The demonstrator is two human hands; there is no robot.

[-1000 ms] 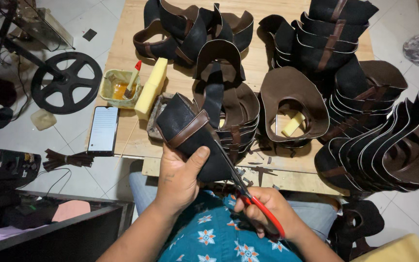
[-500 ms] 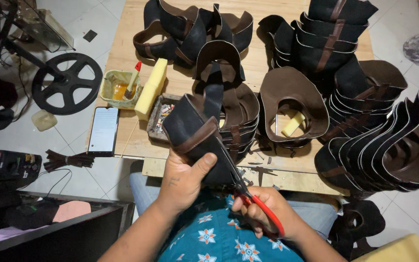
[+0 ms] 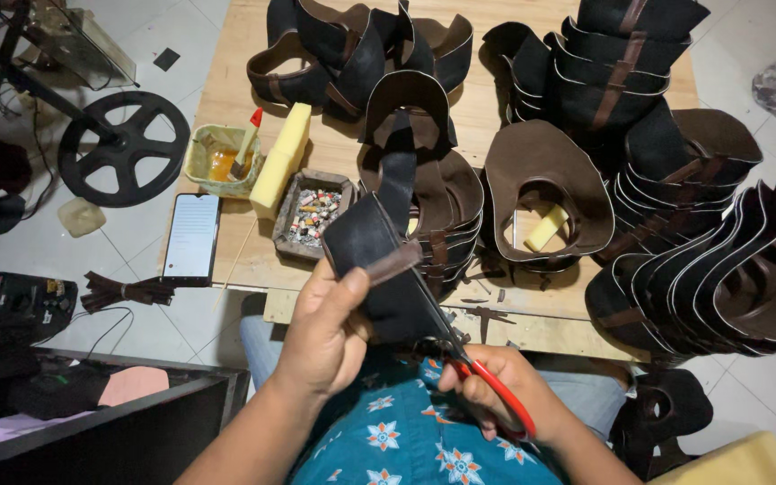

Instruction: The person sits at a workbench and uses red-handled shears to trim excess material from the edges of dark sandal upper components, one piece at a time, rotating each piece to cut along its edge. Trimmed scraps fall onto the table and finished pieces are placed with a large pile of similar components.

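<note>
While the left hand [image 3: 330,337] pinches the dark hat piece [image 3: 379,260] off the tabletop's near edge [image 3: 541,332], it looks light and floppy. The right hand [image 3: 487,391] is clenched around red scissors [image 3: 496,391]; best held near the cut.

Head camera, looking steeply down, close above table [image 3: 226,90]

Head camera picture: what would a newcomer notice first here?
First, the two hands low in the middle: the left hand holds up a dark leather piece, and the right hand has red-handled scissors at its lower edge. Next, the stacks of dark brown hats crowding the wooden table, mostly on the right. A yellow sponge block stands out at the left.
</note>
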